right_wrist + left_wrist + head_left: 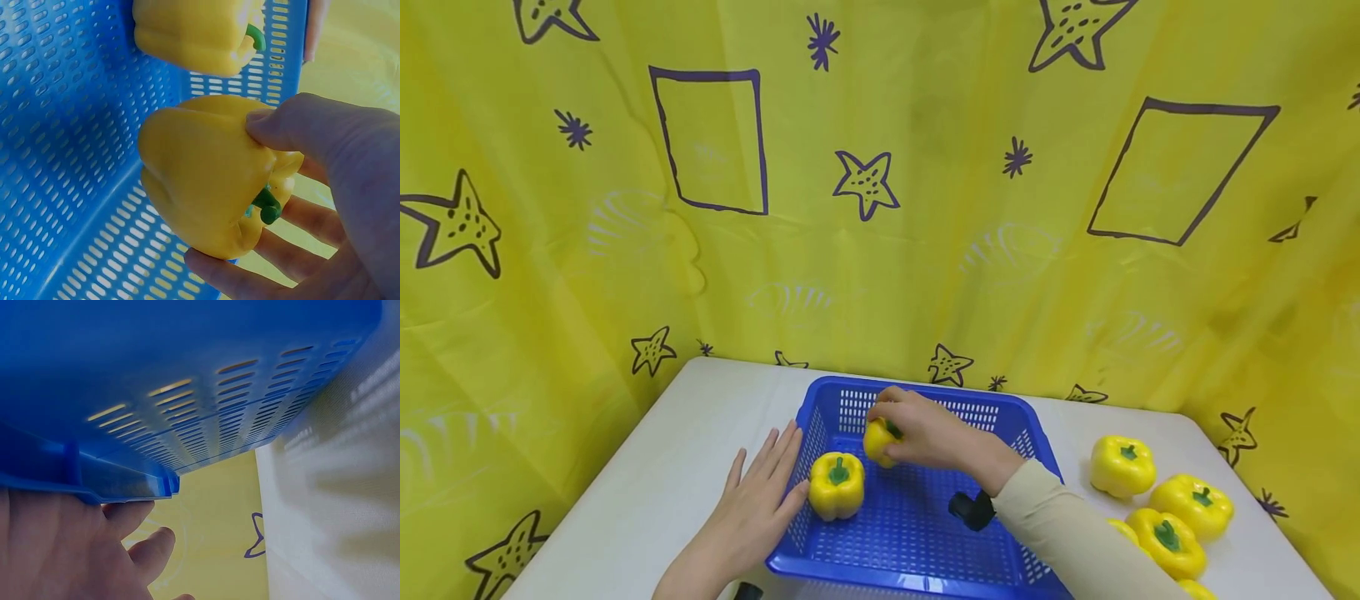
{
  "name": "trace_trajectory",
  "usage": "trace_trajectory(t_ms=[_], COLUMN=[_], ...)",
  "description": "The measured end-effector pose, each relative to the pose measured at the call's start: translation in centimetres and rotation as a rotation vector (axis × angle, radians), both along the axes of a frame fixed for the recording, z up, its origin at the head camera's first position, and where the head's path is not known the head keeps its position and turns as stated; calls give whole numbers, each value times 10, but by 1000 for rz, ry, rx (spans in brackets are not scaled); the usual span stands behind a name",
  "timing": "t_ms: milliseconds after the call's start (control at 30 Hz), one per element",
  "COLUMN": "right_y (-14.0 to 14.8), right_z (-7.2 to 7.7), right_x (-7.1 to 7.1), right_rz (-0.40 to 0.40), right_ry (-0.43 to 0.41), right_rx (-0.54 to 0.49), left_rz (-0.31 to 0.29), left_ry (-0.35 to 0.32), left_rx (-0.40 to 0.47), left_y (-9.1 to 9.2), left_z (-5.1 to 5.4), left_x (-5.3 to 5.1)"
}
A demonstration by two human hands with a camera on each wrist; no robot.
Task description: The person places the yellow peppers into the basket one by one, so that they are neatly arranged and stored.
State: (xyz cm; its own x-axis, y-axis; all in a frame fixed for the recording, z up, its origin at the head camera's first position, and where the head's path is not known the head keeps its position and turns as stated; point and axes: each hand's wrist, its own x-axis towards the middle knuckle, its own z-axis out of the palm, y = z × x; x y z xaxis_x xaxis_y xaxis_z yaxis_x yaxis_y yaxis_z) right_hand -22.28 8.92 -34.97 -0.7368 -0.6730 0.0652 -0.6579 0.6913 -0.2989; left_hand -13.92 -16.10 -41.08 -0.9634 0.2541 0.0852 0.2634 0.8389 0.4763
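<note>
In the head view my right hand (928, 431) grips a yellow pepper (878, 443) inside the blue basket (917, 533), near its back left corner. The right wrist view has the thumb and fingers of my right hand (325, 206) around this pepper (200, 169), green stem towards the palm. A second yellow pepper (837, 492) stands upright in the basket by the left wall. My left hand (748, 508), fingers extended, rests against the basket's left rim; from the left wrist, the hand (81, 550) touches the rim (50, 487).
Several yellow peppers, one of them at the back (1122, 467), lie on the white table (647, 483) right of the basket, some partly behind my right sleeve (1075, 525). A yellow patterned curtain (910, 275) hangs behind and at both sides.
</note>
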Motion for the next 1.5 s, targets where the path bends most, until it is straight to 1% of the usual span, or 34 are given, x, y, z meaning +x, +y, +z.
trace_trajectory(t_ms=[133, 300, 633, 967, 1233, 1500], right_y=[-7, -14, -30, -43, -49, -57], right_z=[-2, -3, -6, -8, -12, -20], right_x=[-3, -5, -11, -17, -20, -23], right_rz=[-3, -7, -20, 8, -13, -40], right_ry=[-24, -28, -44, -44, -60, -70], right_rx=[2, 2, 52, 40, 57, 60], left_rz=[-1, -4, -1, -10, -4, 4], left_ry=[-10, -18, -33, -20, -27, -30], left_rx=[1, 3, -7, 0, 2, -4], left_y=[0, 1, 0, -1, 1, 0], left_z=[0, 0, 2, 2, 0, 0], left_x=[0, -1, -2, -1, -2, -1])
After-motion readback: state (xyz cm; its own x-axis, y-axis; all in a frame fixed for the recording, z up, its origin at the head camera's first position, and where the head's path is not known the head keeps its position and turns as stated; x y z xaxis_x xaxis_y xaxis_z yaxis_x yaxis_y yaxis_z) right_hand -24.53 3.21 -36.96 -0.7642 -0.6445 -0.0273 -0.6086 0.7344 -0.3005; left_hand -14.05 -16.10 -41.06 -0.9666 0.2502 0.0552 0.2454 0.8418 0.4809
